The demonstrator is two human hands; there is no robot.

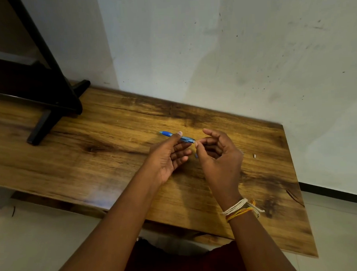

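1. Wall [231, 51]: pale and scuffed, closing off the far edge of the work surface.
2. Counter [113, 158]: wood-grain top. The work is held just above its middle, not resting on it.
3. Black stand [55, 95]: on the far left of the counter, well apart from the work.
4. Left hand [168, 156]: palm up, thumb over the top and fingers curled beneath, clamped on the barrel of the pen [186, 139].
5. Right hand [219, 156]: thumb and forefinger are pinched together right at the pen's rear end, the other fingers loosely curled. Whether they grip the pen itself or a small loose part cannot be told. Thread bands [241, 208] circle the wrist.
6. Pen, location and heading: it is between the two hands, above the counter. Its long axis runs nearly level, from far-left to near-right. The tapered tip and blue grip sleeve point left and away, and the clear rear end faces the right hand.
7. Pen, handling (judgement): light, stiff and thin-walled, with a smooth clear barrel likely to slip. The rubber grip sleeve or mid-barrel gives the surest hold, and any end fitting calls for fingertips only.
8. Small blue piece [196, 155]: it shows just below the hands, and I cannot tell whether it is held or lying on the counter.
9. Small metal piece [254, 156]: it lies on the counter to the right and is liable to roll.
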